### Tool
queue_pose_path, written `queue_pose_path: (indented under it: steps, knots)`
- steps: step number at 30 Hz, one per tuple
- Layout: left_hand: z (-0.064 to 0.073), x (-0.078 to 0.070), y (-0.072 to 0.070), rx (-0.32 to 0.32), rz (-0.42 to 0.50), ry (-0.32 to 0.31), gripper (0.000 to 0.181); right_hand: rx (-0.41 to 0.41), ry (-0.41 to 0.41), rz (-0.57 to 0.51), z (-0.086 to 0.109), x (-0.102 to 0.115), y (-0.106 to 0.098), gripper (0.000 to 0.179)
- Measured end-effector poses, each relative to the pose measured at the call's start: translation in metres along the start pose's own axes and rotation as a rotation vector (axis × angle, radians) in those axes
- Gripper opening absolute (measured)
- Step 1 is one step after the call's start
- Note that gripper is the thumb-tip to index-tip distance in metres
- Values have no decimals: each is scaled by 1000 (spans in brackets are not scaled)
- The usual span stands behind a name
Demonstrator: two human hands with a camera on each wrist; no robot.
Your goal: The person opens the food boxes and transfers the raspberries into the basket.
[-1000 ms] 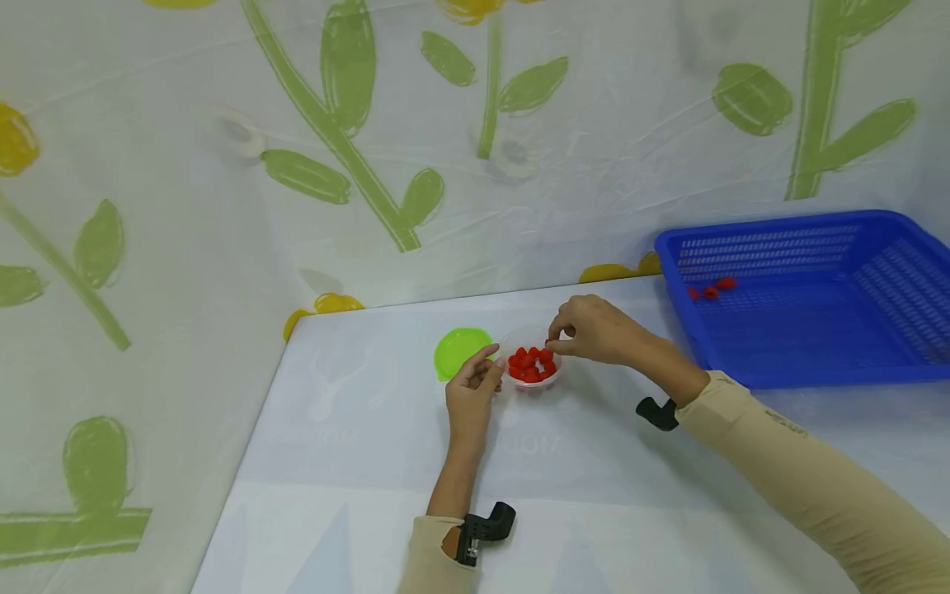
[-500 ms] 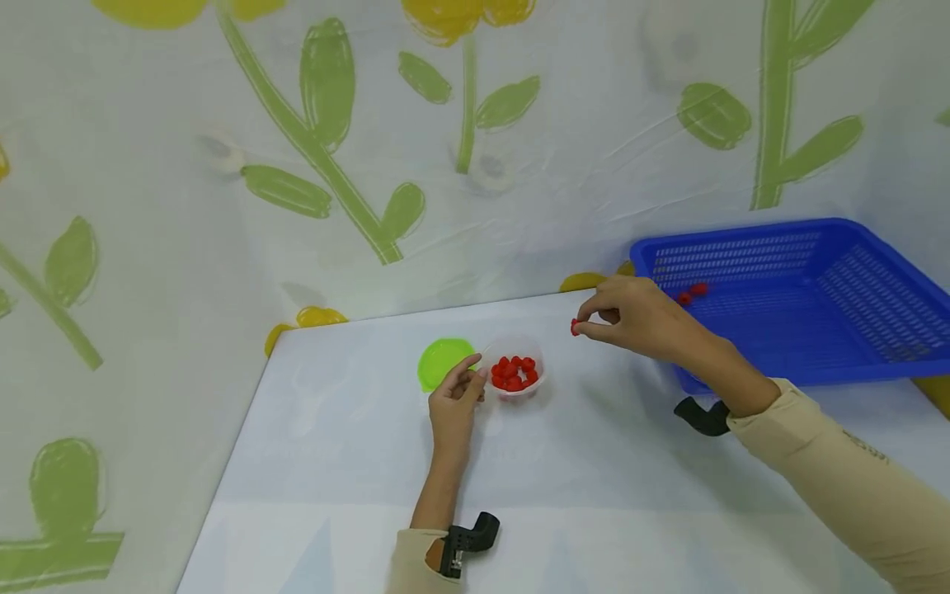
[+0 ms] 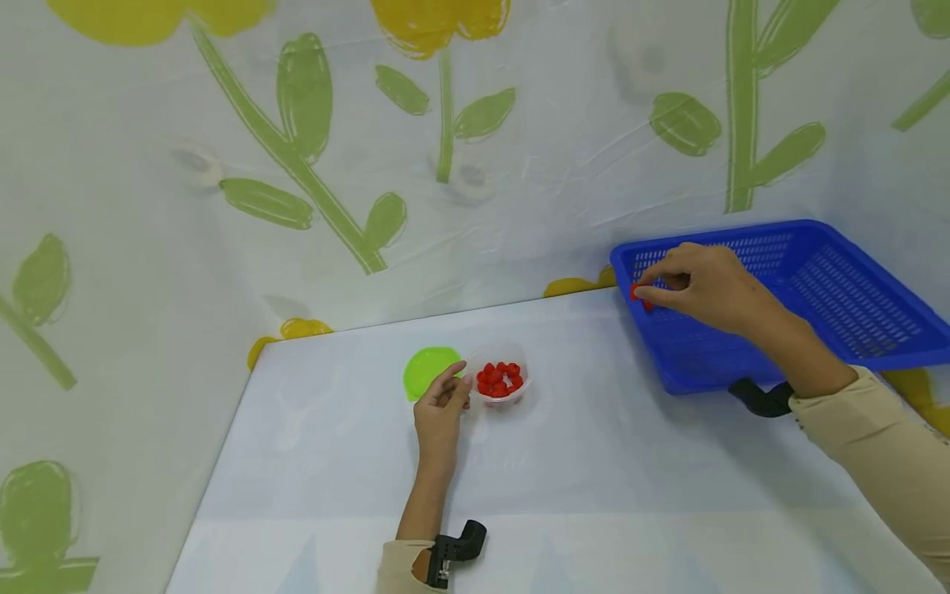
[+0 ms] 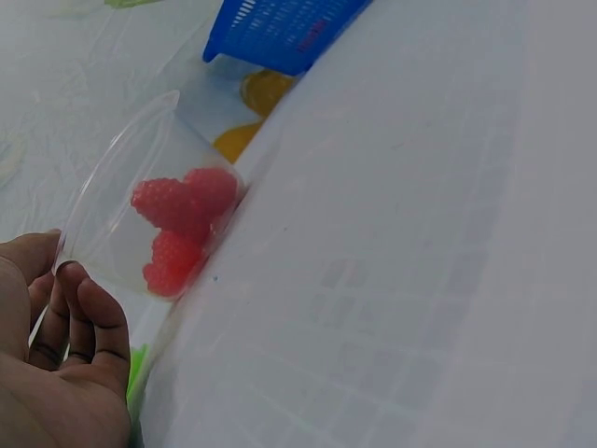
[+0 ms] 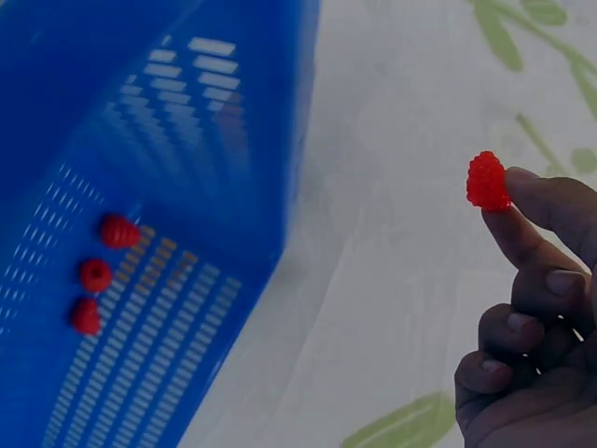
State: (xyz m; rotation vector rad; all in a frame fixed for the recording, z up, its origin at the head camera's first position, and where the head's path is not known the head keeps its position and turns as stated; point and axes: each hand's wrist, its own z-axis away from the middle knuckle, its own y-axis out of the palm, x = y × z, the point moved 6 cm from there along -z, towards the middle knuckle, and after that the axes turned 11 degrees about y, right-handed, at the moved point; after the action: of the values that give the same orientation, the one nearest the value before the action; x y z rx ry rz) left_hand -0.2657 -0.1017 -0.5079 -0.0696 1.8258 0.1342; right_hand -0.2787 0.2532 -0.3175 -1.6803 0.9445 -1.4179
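Observation:
A red raspberry [image 5: 487,182] is pinched between the thumb and index finger of my right hand [image 3: 712,285]. That hand is over the left end of a blue plastic basket [image 3: 671,363]. Inside the basket, the right wrist view shows three more raspberries [image 5: 94,275] near a corner. My left hand [image 3: 438,421] pinches the rim of a clear plastic bowl [image 4: 107,201] between thumb and fingers. Several raspberries [image 3: 496,379] lie at the bottom of the bowl, which stands on the white table.
A bright green lid [image 3: 428,367] lies just left of the bowl, partly behind my left hand. The white-covered table [image 3: 579,437] runs up to a wall sheet [image 3: 534,190] printed with flowers and leaves. The basket stands at the right, by the wall.
My right hand has lifted a raspberry from the bowl and carried it right to the basket. The left hand stays at the bowl; the head view has shifted slightly.

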Motion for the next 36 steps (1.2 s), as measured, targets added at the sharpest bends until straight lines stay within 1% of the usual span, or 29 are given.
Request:
queue_pose_path:
  steps: [9,17,20,24,27,30,33,36]
  knots:
    - [1,0,0,18,-4,1,43,-26,65,39,-5,-33,-10,19]
    - [-1,2,1,22,-6,4,46,-27,121,56,-13,-58,-21,26]
    - [0,3,0,29,-18,-4,45,-26,136,61,-16,-67,-23,29]
    - [3,4,-3,20,-26,-38,38,0,165,54,-20,-78,-23,34]
    - [2,0,-3,19,-26,-44,35,22,197,47,-24,-85,-23,37]
    - [1,-12,1,38,-26,-34,36,17,215,50,-28,-90,-26,37]
    - [2,-23,4,49,-34,-36,37,5,207,61,-31,-94,-29,37]
    - [4,-28,4,40,-43,-41,37,-1,192,60,-36,-95,-30,37]
